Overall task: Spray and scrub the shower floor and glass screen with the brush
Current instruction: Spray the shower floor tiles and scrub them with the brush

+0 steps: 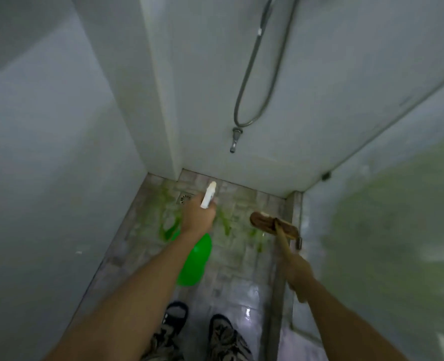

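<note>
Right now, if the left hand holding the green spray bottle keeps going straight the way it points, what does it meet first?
The left hand with the green plastic spray bottle points forward and down. It would probably meet the grey tiled shower floor first, near the round metal drain, before the white back wall; depth is unclear.

Both bare forearms extend forward and downward. The left hand (197,217), arm nearly straight, has its fingers curled round the neck of a spray bottle (196,259). The right hand (297,269) grips a brush handle (283,239), held lower and nearer the body.

Spray bottle (194,259) left of brush (274,225), drain (185,198) beyond
</note>
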